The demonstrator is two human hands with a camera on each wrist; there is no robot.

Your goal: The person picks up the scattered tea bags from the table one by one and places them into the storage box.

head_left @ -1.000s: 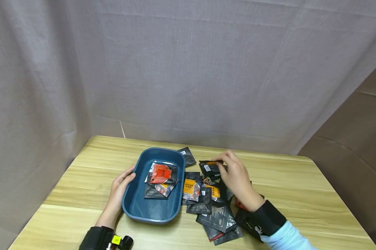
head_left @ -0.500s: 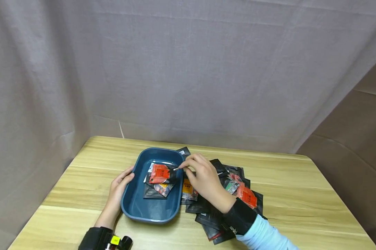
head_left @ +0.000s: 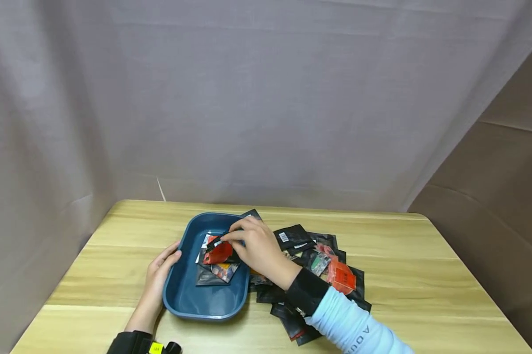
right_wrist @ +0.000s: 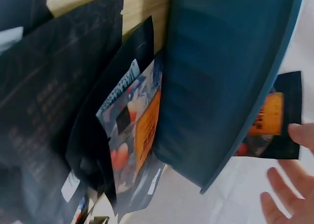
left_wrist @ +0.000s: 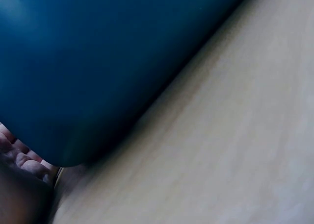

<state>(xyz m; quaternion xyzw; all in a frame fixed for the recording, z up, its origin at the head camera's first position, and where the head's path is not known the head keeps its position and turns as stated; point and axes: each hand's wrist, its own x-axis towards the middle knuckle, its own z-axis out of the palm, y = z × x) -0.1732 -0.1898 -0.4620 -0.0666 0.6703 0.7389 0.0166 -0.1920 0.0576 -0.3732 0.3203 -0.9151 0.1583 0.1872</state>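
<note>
A deep blue rectangular plastic tray (head_left: pixel 186 300) stands on the table with several sachets inside, the uppermost a red-and-black sachet (head_left: pixel 218 252). My left hand (head_left: pixel 159 270) grips its left side, thumb at the rim and fingers along the outer wall. In the left wrist view the tray's outer wall (left_wrist: pixel 98 62) fills much of the picture. Over the tray, my right hand (head_left: pixel 259 248) pinches a black sachet (right_wrist: pixel 288 106) between thumb and fingers. An orange label shows on that sachet in the right wrist view, partly hidden by the tray wall.
Right of the tray lies a loose, overlapping pile of black sachets (head_left: pixel 294 237), among them a sachet with a red label (head_left: pixel 343 278). Part of the pile is under my right forearm. Another sachet (head_left: pixel 252 215) lies behind the tray's back right corner. A grey cloth (head_left: pixel 266 98) hangs behind the table.
My right hand has picked a black sachet from the back of the pile and carried it left, over the tray. My left hand keeps its hold on the tray; the head view has shifted slightly.
</note>
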